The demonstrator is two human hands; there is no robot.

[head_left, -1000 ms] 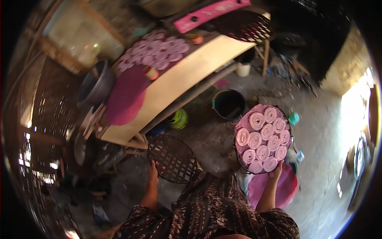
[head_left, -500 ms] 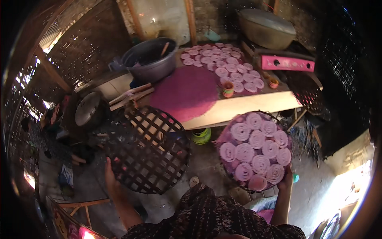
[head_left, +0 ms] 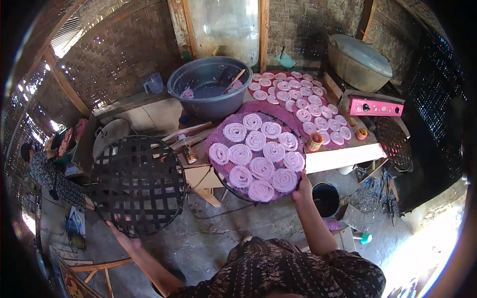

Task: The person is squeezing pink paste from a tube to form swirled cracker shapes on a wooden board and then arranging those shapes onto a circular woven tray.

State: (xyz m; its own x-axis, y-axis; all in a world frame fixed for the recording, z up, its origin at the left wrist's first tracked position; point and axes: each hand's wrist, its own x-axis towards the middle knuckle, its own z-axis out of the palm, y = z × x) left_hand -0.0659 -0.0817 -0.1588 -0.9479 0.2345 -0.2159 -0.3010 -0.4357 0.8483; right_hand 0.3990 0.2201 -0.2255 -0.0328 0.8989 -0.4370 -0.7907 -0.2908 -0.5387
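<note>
My left hand [head_left: 125, 239] grips the lower rim of a round, dark, open-weave tray [head_left: 141, 186] with nothing on it; some fingers show through the lattice. My right hand [head_left: 301, 190] is closed on the right rim of a second round tray [head_left: 257, 200]. A pink-purple cloth lines that one, and several pale pink spiral dough coils [head_left: 261, 168] lie on it. This loaded tray is held over the front of the table, hiding much of a pink sheet [head_left: 248, 106]. More pink coils [head_left: 302, 103] lie in rows on the sheet behind it.
A large dark tub [head_left: 211, 107] with a wooden stick stands at the table's back left. A lidded metal pot [head_left: 360, 62] sits behind a pink stove panel [head_left: 376, 107]. Small striped cups [head_left: 315, 141] stand near the table edge [head_left: 343, 158]. Another person [head_left: 54, 174] is at the far left.
The loaded tray has moved left, from beside the table front to over the pink sheet. The bare lattice tray has shifted left too. The view has swung a little left.
</note>
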